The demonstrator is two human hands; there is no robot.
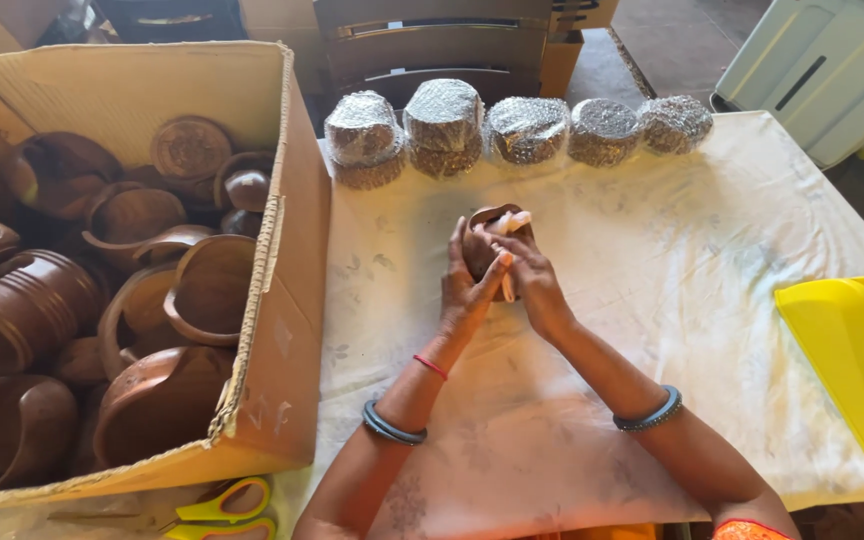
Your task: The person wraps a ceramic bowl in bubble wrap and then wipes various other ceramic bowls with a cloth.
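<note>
My left hand [464, 285] and my right hand [532, 280] meet at the middle of the table around a small brown wooden cup [485, 228]. The left hand cups its near side. The right hand presses a white scrap [513, 221], paper or cloth, against its top and right side. Most of the cup is hidden behind my fingers. Both wrists carry grey-blue bangles, and a red thread rings the left wrist.
A large cardboard box [287, 330] full of brown wooden cups and jugs fills the left. Several bubble-wrapped bundles [444, 120] line the table's far edge. A yellow tape dispenser [857, 355] lies at right, yellow scissors [227, 505] at bottom left. A white cloth [652, 270] covers the table.
</note>
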